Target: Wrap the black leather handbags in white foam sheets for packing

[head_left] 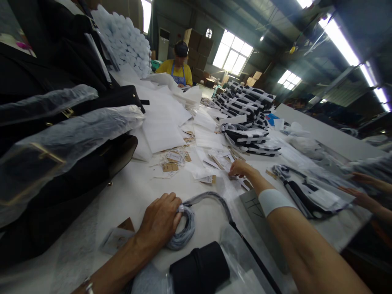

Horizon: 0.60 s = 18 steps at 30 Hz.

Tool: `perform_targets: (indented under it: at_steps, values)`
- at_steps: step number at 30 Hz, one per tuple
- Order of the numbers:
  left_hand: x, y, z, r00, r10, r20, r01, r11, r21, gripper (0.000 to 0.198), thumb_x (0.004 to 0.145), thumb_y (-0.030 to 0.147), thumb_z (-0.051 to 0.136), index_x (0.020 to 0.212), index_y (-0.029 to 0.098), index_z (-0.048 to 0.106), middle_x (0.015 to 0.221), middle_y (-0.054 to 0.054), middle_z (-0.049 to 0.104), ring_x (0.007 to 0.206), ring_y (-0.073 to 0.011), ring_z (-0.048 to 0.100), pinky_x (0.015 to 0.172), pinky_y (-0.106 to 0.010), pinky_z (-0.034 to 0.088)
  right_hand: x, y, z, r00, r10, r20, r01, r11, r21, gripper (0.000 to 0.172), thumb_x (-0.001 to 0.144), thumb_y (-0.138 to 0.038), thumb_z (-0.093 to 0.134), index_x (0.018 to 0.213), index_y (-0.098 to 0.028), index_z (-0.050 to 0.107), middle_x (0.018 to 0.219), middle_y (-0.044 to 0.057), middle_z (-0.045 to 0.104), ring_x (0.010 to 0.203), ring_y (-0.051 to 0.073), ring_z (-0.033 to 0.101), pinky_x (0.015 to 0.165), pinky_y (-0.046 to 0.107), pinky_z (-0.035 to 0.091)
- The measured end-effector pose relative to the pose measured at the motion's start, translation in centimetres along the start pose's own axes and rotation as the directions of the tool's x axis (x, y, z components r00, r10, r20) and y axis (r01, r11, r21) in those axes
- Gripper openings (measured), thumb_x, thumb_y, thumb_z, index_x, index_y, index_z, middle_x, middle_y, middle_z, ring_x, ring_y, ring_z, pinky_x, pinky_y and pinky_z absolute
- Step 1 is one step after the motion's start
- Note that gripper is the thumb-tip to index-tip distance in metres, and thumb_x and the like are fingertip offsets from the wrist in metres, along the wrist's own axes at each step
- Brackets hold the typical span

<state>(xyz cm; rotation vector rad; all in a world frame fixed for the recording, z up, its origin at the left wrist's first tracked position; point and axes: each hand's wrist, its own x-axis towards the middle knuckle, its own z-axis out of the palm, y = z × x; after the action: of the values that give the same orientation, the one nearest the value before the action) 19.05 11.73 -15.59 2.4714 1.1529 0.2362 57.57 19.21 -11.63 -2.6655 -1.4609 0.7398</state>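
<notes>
L hand point(161, 214) is closed over a wrapped coil point(180, 242), fingers bent over its top L side, thumb down beside the ring; coil sits on the white table point(137, 183), nr bottom ctr. Strap point(226, 208), partly wrapped too, arcs from the coil up & over to the R, then runs down toward the bottom edge. Metal bracelet point(89, 286) on L wrist.

R hand point(240, 168) is stretched fwd, low over loose cards point(217, 161), fingers bent down; can't tell if it's pinching one, fingertips hidden. Pale cuff point(275, 201) round R forearm.

Just below the coil: black bag point(196, 267), w/ clear plastic point(241, 261) on its R. Grey board point(257, 228) w/ dark marks lies partly under R forearm. Small tag bundle point(118, 239) just L of L forearm, another tag pile point(171, 163) farther up, btwn the hands & the white sheets point(162, 118).

Far L: big heap of black bags point(119, 161), some in plastic. Beyond R hand: stack of blk/wht check bags point(245, 106). To the R, a wrapped bag point(312, 194) lies flat, a co-worker's hands point(359, 198) at its R end. Up back: white rolls point(122, 41), plus a person in yellow top & blue apron point(178, 77) at the table's far end.
</notes>
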Motion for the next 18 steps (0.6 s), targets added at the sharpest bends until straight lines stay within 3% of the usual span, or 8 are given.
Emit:
perform_targets:
  at_steps: [6, 9, 12, 15, 18]
  values:
    - [0.1, -0.2, 0.2, 1.000, 0.002, 0.003, -0.002, 1.000, 0.014, 0.013, 0.091, 0.022, 0.053, 0.099, 0.023, 0.063, 0.102, -0.004, 0.062, 0.099, -0.0233, 0.058, 0.085, -0.036, 0.044, 0.1, 0.4, -1.4, 0.994, 0.069, 0.089, -0.071, 0.997, 0.018, 0.023, 0.077, -0.029, 0.079, 0.092, -0.013, 0.070, 0.075, 0.008, 0.072, 0.071, 0.016, 0.070, 0.067, 0.024, 0.058]
    - [0.1, -0.2, 0.2, 1.000, -0.001, 0.001, 0.001, 1.000, 0.011, 0.014, 0.092, 0.022, 0.052, 0.099, 0.023, 0.063, 0.101, -0.004, 0.062, 0.099, -0.0234, 0.057, 0.085, -0.037, 0.044, -0.1, 1.7, -2.6, 0.964, 0.227, 0.138, -0.207, 0.967, -0.146, 0.024, 0.065, -0.023, 0.085, 0.077, -0.010, 0.069, 0.068, 0.010, 0.069, 0.074, 0.024, 0.071, 0.067, 0.033, 0.058]
    - [0.1, -0.2, 0.2, 1.000, 0.002, 0.002, -0.002, 1.000, 0.008, 0.014, 0.091, 0.022, 0.052, 0.099, 0.023, 0.063, 0.101, -0.004, 0.062, 0.099, -0.0235, 0.057, 0.084, -0.037, 0.044, -0.8, 3.2, -2.9, 0.902, 0.366, 0.228, -0.292, 0.908, -0.299, 0.029, 0.053, -0.023, 0.090, 0.068, -0.010, 0.069, 0.070, 0.012, 0.070, 0.080, 0.032, 0.071, 0.070, 0.042, 0.057]
    - [0.1, -0.2, 0.2, 1.000, 0.002, 0.001, -0.002, 1.000, 0.007, 0.014, 0.092, 0.022, 0.052, 0.100, 0.023, 0.063, 0.102, -0.003, 0.062, 0.099, -0.0233, 0.057, 0.085, -0.037, 0.044, -1.3, 4.1, -2.5, 0.872, 0.409, 0.268, -0.300, 0.880, -0.368, 0.032, 0.048, -0.025, 0.091, 0.068, -0.012, 0.070, 0.077, 0.012, 0.071, 0.089, 0.034, 0.070, 0.075, 0.044, 0.055]
    - [0.1, -0.2, 0.1, 1.000, -0.006, 0.005, 0.006, 1.000, 0.012, 0.015, 0.092, 0.022, 0.051, 0.101, 0.023, 0.063, 0.102, -0.003, 0.062, 0.099, -0.0230, 0.057, 0.085, -0.036, 0.044, -1.3, 4.3, -1.6, 0.872, 0.414, 0.262, -0.294, 0.869, -0.397, 0.029, 0.044, -0.018, 0.090, 0.064, -0.012, 0.069, 0.073, 0.012, 0.070, 0.088, 0.036, 0.069, 0.074, 0.045, 0.055]
